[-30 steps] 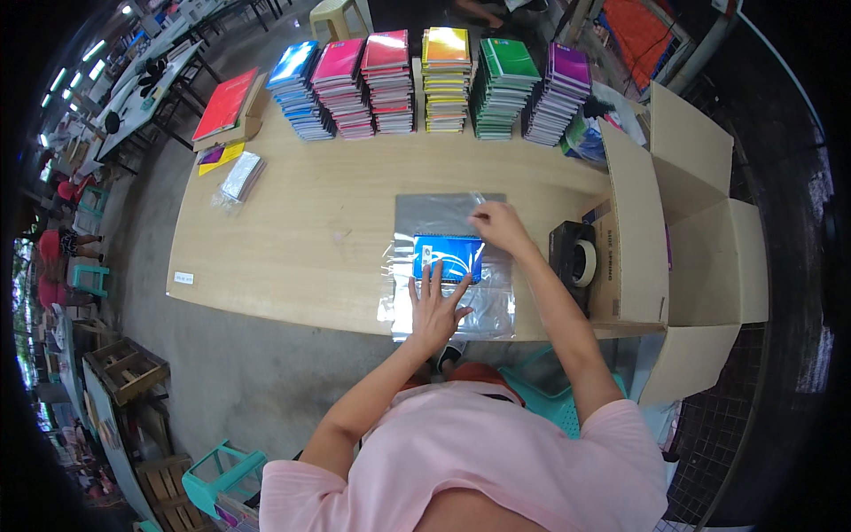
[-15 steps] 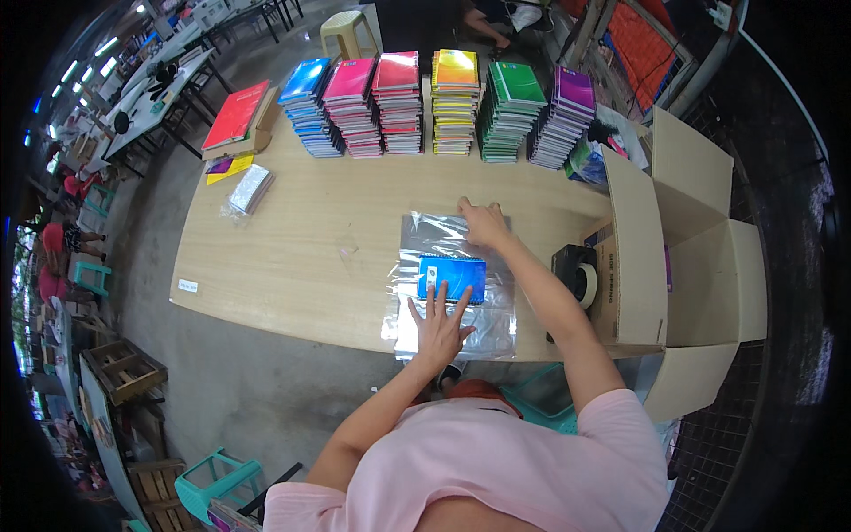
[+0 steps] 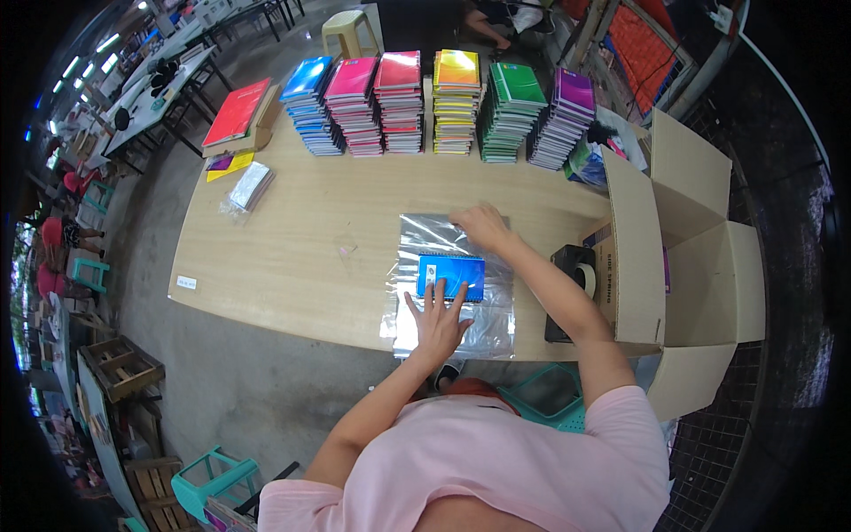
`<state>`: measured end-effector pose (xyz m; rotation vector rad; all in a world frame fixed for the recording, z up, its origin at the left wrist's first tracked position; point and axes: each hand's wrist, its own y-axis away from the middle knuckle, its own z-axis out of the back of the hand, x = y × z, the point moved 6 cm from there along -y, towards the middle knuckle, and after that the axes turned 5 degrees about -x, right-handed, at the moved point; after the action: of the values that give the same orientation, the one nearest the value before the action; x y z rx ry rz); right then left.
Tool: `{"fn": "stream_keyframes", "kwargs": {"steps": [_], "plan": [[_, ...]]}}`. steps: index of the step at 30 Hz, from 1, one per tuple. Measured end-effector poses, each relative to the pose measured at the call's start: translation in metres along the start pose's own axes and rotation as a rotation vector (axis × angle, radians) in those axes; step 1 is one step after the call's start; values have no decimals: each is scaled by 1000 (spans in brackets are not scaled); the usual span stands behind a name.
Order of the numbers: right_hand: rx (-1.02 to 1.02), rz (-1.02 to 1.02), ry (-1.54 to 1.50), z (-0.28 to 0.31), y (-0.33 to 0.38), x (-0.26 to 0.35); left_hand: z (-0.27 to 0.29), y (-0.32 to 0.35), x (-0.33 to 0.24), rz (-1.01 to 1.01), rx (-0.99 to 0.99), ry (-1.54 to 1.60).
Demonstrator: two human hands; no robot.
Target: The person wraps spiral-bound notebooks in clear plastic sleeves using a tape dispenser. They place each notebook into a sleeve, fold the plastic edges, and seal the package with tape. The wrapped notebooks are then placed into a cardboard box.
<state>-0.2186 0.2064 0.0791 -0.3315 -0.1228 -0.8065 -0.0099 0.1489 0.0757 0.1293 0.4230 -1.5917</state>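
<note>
A blue spiral notebook (image 3: 472,270) lies on a stack of clear plastic bags (image 3: 417,232) near the table's front edge. My left hand (image 3: 437,326) is open, its spread fingers resting on the notebook's lower part and the plastic in front of it. At the far edge of the plastic is my right hand (image 3: 481,228), its fingers bent together on the top bag's edge. What lies under the fingertips is partly hidden.
Behind stand stacks of blue (image 3: 306,84), pink, red, yellow (image 3: 456,97), green (image 3: 516,97) and purple notebooks. An open carton (image 3: 634,275) and a black tape dispenser (image 3: 560,310) are at the right. A plastic-wrapped pack (image 3: 251,188) lies left, near a red folder (image 3: 238,115).
My right hand has shifted slightly left and nearer, its fingertips now on the plastic's far edge. My left hand stays on the notebook, almost unmoved.
</note>
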Motion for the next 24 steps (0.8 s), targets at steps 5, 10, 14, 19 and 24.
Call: {"fn": "stream_keyframes", "kwargs": {"steps": [5, 10, 14, 19, 24], "plan": [[-132, 348, 153, 46, 28, 51, 3, 0, 1, 2, -17, 27], [117, 156, 105, 11, 43, 55, 2, 4, -5, 42, -20, 53], [113, 133, 198, 17, 43, 64, 5, 4, -6, 81, -10, 78], [145, 143, 155, 9, 44, 64, 1, 4, -7, 76, -6, 71], [94, 310, 182, 12, 42, 68, -4, 3, -6, 69, -45, 72]]}}
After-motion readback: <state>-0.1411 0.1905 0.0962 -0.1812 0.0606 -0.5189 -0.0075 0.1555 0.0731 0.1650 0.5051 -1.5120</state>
